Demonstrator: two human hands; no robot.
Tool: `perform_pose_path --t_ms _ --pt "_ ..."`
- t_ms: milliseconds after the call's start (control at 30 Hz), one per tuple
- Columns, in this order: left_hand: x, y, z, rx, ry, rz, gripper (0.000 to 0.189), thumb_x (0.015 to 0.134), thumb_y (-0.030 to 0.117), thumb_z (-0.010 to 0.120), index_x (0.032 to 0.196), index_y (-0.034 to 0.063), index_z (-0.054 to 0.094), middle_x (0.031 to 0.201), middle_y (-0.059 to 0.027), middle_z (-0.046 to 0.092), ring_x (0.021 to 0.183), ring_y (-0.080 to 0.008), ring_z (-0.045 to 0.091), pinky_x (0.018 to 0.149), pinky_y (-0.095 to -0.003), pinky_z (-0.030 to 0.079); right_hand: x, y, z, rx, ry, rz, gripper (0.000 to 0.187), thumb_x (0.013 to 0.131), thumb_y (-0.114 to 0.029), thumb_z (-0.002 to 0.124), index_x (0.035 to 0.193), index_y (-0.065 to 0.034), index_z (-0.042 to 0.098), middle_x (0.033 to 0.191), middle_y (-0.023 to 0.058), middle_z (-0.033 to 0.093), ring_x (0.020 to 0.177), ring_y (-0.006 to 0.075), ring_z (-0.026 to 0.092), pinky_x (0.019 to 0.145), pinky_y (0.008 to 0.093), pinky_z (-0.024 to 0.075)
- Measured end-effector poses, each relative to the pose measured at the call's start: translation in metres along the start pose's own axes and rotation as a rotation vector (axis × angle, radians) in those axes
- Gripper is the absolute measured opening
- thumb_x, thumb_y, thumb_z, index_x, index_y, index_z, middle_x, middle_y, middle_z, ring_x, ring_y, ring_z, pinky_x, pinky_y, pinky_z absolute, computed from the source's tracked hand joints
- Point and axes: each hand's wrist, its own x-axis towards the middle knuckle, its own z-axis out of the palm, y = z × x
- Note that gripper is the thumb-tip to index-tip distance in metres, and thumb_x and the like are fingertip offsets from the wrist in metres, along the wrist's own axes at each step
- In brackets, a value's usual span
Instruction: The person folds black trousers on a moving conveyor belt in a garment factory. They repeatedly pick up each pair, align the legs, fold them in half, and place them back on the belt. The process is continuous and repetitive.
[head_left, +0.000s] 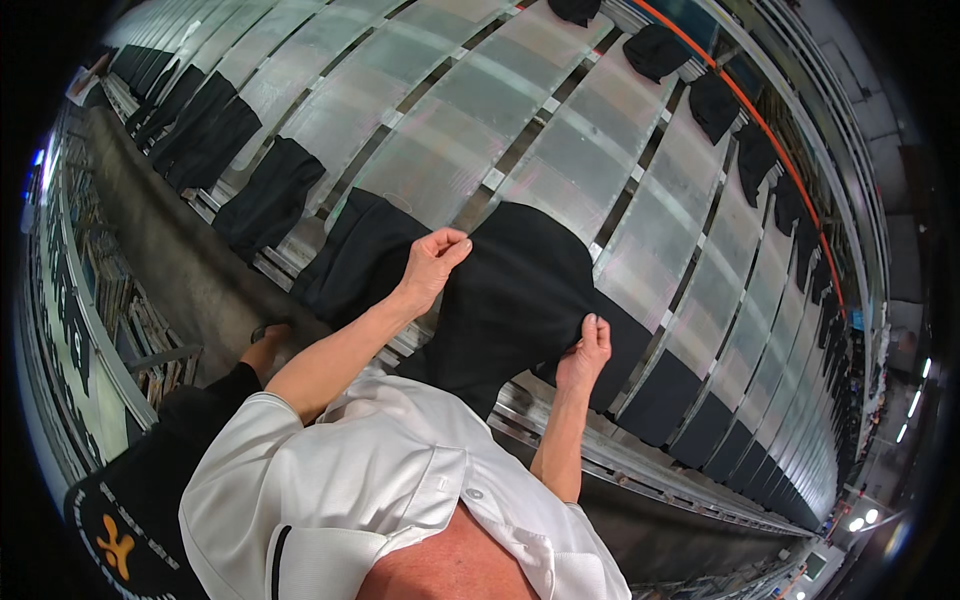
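Observation:
A black fabric piece (525, 285) is stretched between my two hands above the near end of a long row of flat, glossy boards. My left hand (435, 266) pinches its upper left edge between thumb and fingertips. At the lower right edge, my right hand (585, 352) grips the cloth in the same way. The near part of the cloth hangs towards my white shirt. To the left, another black fabric piece (367, 247) drapes over the neighbouring board. On the right, flat black pieces (660, 397) cover the near ends of several boards. The cloth hides the board beneath it.
Dark gaps separate the boards (442, 150). Crumpled black pieces (714, 106) lie along the far side, beside an orange strip (750, 94). A metal rail (637, 491) runs along the near edge. Close at left is a person in black (180, 427); racks with stacked frames (142, 322) stand beyond.

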Motion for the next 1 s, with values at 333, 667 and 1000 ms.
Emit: perform_pose_path --t_ms 333,667,1000 --pt "0.004 -0.039 -0.020 0.223 0.108 -0.208 0.010 0.090 0.009 0.064 0.092 -0.0001 0.064 0.084 -0.0018 0.065 0.075 -0.0064 0.057 0.070 -0.0216 0.046 -0.001 0.025 -0.031 -0.334 0.105 0.137 0.014 0.090 -0.019 0.067 0.081 -0.0087 0.063 0.065 -0.0055 0.054 0.050 0.0037 0.043 0.044 0.0205 0.0305" --pt "-0.008 -0.039 -0.026 0.194 0.109 -0.218 0.013 0.088 0.012 0.066 0.091 -0.0009 0.065 0.079 0.0005 0.062 0.069 -0.0051 0.051 0.062 -0.0217 0.041 -0.014 0.030 -0.041 -0.362 0.108 0.163 0.015 0.089 -0.021 0.069 0.081 -0.0112 0.061 0.063 -0.0062 0.053 0.047 0.0037 0.044 0.040 0.0206 0.0338" --pt "-0.012 -0.034 -0.031 0.228 0.089 -0.276 0.011 0.089 0.009 0.064 0.094 -0.0009 0.064 0.086 -0.0027 0.066 0.077 -0.0073 0.059 0.071 -0.0223 0.047 -0.019 0.030 -0.043 -0.357 0.105 0.181 0.015 0.088 -0.022 0.069 0.080 -0.0118 0.061 0.063 -0.0071 0.052 0.049 0.0034 0.045 0.041 0.0197 0.0339"
